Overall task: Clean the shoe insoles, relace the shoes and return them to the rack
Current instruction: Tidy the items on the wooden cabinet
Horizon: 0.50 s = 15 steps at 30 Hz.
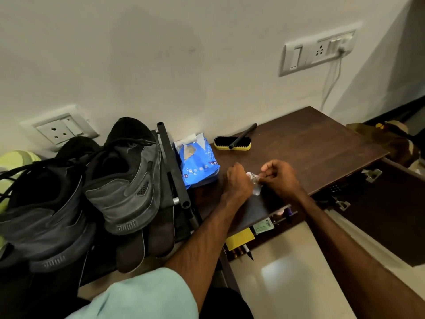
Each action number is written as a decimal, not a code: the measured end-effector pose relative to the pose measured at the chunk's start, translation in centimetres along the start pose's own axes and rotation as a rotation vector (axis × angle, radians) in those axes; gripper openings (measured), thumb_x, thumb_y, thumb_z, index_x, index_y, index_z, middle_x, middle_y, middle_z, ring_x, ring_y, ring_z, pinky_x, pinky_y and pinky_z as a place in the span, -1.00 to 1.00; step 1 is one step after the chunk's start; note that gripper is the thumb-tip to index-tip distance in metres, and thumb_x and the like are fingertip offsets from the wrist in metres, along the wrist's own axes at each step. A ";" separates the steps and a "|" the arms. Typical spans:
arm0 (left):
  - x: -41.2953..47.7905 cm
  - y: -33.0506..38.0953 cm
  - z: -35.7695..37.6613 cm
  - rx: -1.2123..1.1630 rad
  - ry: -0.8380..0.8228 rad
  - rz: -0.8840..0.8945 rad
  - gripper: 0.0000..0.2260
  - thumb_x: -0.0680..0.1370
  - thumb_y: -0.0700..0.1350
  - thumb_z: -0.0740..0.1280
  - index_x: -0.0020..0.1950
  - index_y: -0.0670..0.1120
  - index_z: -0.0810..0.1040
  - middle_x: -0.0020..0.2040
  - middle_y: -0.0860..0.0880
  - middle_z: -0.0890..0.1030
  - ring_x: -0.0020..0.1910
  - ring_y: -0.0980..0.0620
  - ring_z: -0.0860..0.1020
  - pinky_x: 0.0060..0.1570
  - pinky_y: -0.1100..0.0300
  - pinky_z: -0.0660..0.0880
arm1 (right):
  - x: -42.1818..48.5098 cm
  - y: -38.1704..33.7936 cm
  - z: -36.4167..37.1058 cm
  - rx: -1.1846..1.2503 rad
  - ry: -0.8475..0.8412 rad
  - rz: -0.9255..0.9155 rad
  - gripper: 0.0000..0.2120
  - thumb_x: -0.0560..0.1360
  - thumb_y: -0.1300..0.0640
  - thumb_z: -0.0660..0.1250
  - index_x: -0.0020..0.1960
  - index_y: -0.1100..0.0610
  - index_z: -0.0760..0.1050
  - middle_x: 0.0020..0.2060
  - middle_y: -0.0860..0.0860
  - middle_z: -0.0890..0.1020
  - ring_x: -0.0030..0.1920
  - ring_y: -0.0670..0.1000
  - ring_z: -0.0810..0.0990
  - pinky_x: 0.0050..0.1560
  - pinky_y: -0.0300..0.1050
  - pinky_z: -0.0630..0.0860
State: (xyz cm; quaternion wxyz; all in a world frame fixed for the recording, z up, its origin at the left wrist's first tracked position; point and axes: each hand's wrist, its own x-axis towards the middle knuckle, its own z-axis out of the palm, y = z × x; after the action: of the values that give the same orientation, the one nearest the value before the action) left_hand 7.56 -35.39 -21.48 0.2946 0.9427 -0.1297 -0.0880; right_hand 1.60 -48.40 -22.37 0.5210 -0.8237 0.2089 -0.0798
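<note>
Two dark grey sneakers stand on the black rack (173,171) at left: one (128,180) nearer the middle, the other (43,217) further left with loose black laces. Two dark insoles (147,245) lie under the sneakers' heels at the rack's front. On the brown table (310,143), my left hand (236,180) and my right hand (280,178) both hold a small clear bottle (255,184) between them, fingers curled round it. A blue wipes pack (197,162) lies just left of my hands.
A yellow-backed black-bristle brush (232,142) with a black rod across it lies at the table's back. Below the table an open compartment shows a yellow box (239,238) and pens. A cabinet door (379,203) stands open at right. Wall sockets sit above.
</note>
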 end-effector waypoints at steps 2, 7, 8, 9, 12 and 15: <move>-0.8 -0.2 -0.2 -0.107 -0.021 -0.021 -0.76 0.56 -0.24 0.31 0.21 -0.23 0.61 0.21 -0.20 0.62 0.23 -0.18 0.56 0.15 0.03 0.47 | 0.1 -0.6 -1.1 -0.017 -0.079 -0.011 -0.80 0.46 0.38 0.48 -0.03 0.13 0.59 -0.18 0.07 0.71 -0.10 0.10 0.72 -0.01 0.02 0.68; -1.8 -0.9 0.3 -0.237 0.062 -0.055 -0.82 0.55 -0.27 0.28 0.03 -0.21 0.66 0.07 -0.18 0.67 0.12 -0.17 0.60 0.09 -0.01 0.54 | 4.3 -3.8 -0.2 -0.372 0.144 -0.315 -0.65 0.48 0.25 0.49 0.24 0.14 0.59 0.16 0.04 0.63 0.18 0.02 0.58 0.19 -0.16 0.47; -1.9 -0.7 0.2 -0.236 0.064 -0.038 -0.82 0.56 -0.27 0.28 0.06 -0.22 0.66 0.09 -0.20 0.67 0.13 -0.17 0.59 0.11 0.00 0.52 | 5.8 -4.4 0.4 -0.482 0.146 -0.385 -0.50 0.44 0.21 0.52 0.35 0.15 0.52 0.28 0.08 0.57 0.33 0.09 0.50 0.29 -0.13 0.39; -1.9 -0.9 0.4 -0.227 0.064 -0.018 -0.82 0.57 -0.25 0.28 0.09 -0.23 0.65 0.12 -0.20 0.66 0.16 -0.16 0.58 0.14 0.03 0.49 | 7.3 -5.1 1.1 -0.592 0.103 -0.421 -0.36 0.41 0.18 0.54 0.45 0.17 0.43 0.40 0.12 0.48 0.46 0.16 0.38 0.40 -0.05 0.32; -2.0 -1.5 1.0 -0.178 0.067 0.050 -0.80 0.60 -0.23 0.26 0.16 -0.19 0.62 0.18 -0.17 0.63 0.21 -0.11 0.55 0.19 0.12 0.41 | 11.1 -5.8 2.8 -0.881 -0.086 -0.398 -0.15 0.49 0.02 0.50 0.62 0.16 0.13 0.61 0.16 0.17 0.63 0.19 0.02 0.57 0.18 0.05; -1.9 -2.0 1.6 -0.181 0.089 0.077 -0.82 0.59 -0.25 0.25 0.10 -0.18 0.62 0.13 -0.17 0.64 0.18 -0.13 0.56 0.19 0.10 0.41 | 13.2 -4.6 3.7 -1.092 -0.197 -0.365 -0.28 0.60 -0.06 0.34 0.63 0.10 0.10 0.59 0.13 0.22 0.61 0.18 0.06 0.55 0.30 0.02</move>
State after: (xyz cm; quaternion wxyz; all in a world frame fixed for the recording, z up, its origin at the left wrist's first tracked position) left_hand 5.70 -34.09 -23.81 0.3870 0.9095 -0.1443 -0.0460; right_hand 15.93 -49.29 -21.03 0.0155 -0.9992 0.0253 0.0279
